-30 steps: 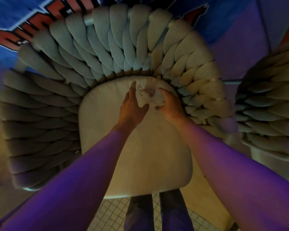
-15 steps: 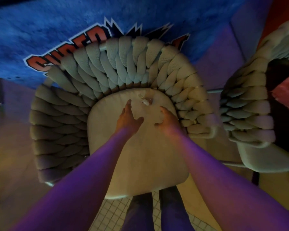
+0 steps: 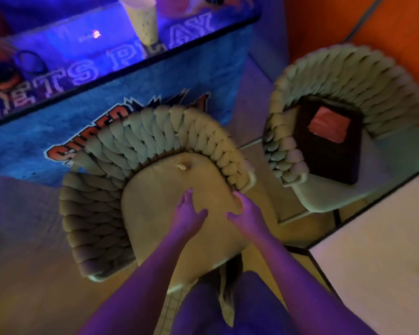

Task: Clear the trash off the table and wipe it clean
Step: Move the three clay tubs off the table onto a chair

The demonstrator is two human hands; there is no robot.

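Note:
A small crumpled white scrap of trash (image 3: pixel 182 166) lies at the back of the cushion of a woven chair (image 3: pixel 155 213), near the backrest. My left hand (image 3: pixel 188 215) hovers over the middle of the seat with fingers straight and spread, holding nothing. Beside it, my right hand (image 3: pixel 246 216) is also spread and empty, near the seat's right edge. Both hands are well short of the scrap. Behind the chair stands the blue-lit table (image 3: pixel 107 59) with a tall speckled paper cup (image 3: pixel 142 18) on it.
A second woven chair (image 3: pixel 348 146) at the right carries a dark box with a pink label (image 3: pixel 329 139). A pale table corner (image 3: pixel 382 262) fills the lower right. Dark round items (image 3: pixel 0 71) sit on the blue table's left. An orange wall is behind.
Both hands let go of the white scrap and drew back toward me; it now lies alone at the seat's back. The view lifted, showing the table top and the second chair.

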